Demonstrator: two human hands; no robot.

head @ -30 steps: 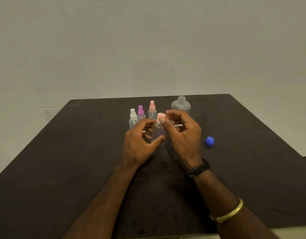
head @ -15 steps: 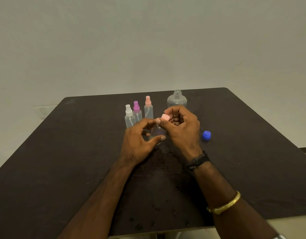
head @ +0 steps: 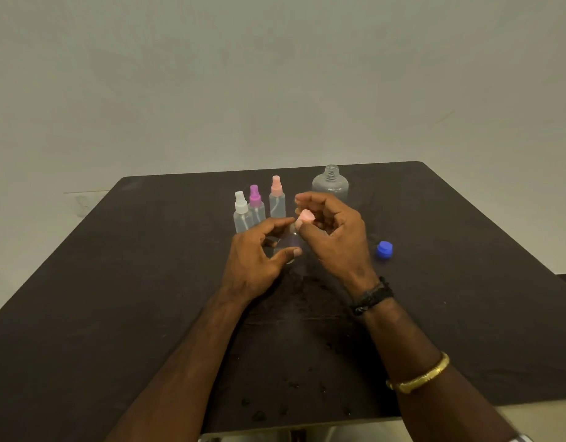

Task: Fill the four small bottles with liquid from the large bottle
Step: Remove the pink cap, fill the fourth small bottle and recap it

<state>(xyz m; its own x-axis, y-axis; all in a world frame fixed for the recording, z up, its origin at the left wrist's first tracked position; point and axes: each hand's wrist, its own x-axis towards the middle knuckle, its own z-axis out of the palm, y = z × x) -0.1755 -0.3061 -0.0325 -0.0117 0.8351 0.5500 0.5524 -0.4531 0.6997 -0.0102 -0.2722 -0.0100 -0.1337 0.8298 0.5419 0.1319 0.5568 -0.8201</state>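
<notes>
Black-brown counter (head: 116,282), round clear plastic large bottle (head: 330,186) uncapped at the back. Left hand (head: 253,260) gripping a small clear bottle (head: 292,240) mid-counter; right hand (head: 339,237) pinching its pink cap (head: 305,216), tilted now, upright before: probably opening for filling, or sealing after.

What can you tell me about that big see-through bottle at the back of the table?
The large bottle looks like clear plastic, with a round body, sloping shoulders and a threaded neck. Its mouth is open, uncapped. It stands upright toward the far edge of the dark table. The right hand in front hides its base. A blue cap lies apart, to its right. Its fill level cannot be told.
</notes>
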